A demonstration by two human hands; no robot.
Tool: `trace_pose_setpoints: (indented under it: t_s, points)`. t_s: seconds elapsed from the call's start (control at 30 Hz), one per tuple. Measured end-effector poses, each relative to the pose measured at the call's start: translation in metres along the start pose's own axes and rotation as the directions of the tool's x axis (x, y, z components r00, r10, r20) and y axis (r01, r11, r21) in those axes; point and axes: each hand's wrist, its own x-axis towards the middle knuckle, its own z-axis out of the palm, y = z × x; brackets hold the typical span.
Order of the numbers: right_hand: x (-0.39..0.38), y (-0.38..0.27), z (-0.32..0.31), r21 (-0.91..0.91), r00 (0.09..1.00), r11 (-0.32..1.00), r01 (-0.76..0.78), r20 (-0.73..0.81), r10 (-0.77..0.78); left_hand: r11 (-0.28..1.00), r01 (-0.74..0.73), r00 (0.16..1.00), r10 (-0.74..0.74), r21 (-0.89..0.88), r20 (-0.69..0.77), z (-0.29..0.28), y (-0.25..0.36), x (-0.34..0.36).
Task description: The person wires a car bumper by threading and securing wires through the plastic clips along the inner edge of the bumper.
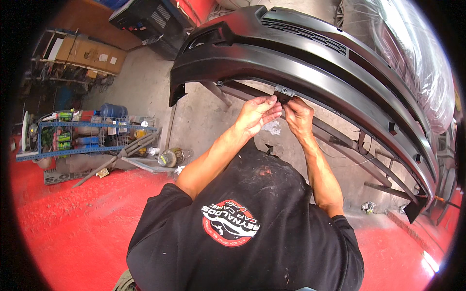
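Note:
A black car bumper cover [291, 68] arches across the view in front of me. At its near lower edge sits a small grey metal clip or bracket [284, 91], with a dark patch just below it. My left hand [257, 114] is at that spot from the left, thumb and forefinger pressed together and the other fingers bent loosely. From the right, my right hand [299, 116] reaches the same edge with its fingers curled inward. The two hands nearly meet under the bracket. What their fingertips pinch is too small or hidden to make out.
Metal stand bars [335, 140] run beneath the bumper. On the left are a blue-framed wire rack [97, 127] with bottles, a glass jar [168, 157] and a cardboard box [90, 53]. A black appliance [150, 22] stands behind. Plastic sheeting [412, 53] covers something large at far right.

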Motion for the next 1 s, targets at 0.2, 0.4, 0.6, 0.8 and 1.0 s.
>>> trace_pose_setpoints:
  t_s: [0.2, 0.4, 0.6, 0.8, 1.0]
  points:
    - [-0.005, -0.010, 0.004, 0.053, 0.990, 0.989, -0.140, 0.026, 0.138, 0.996, 0.050, 0.998, -0.048, -0.072, 0.032, -0.003, 0.001, 0.007]
    - [-0.010, -0.007, 0.018, 0.170, 0.966, 0.952, -0.254, 0.009, 0.257, 0.996, 0.093, 0.995, -0.093, -0.012, -0.044, 0.002, 0.006, 0.010]
    - [-0.010, 0.014, 0.018, -0.039, 0.955, 0.955, -0.295, 0.035, 0.296, 0.987, 0.135, 0.990, -0.138, 0.090, 0.018, 0.001, 0.015, 0.013]
    - [-0.014, 0.027, 0.022, 0.007, 0.875, 0.875, -0.484, 0.017, 0.484, 0.978, 0.151, 0.987, -0.157, 0.143, 0.030, 0.004, 0.022, 0.017]
    - [-0.080, 0.035, -0.007, 0.063, 0.720, 0.718, -0.693, 0.111, 0.685, 0.964, 0.167, 0.986, -0.169, 0.207, -0.012, 0.001, 0.032, 0.014]
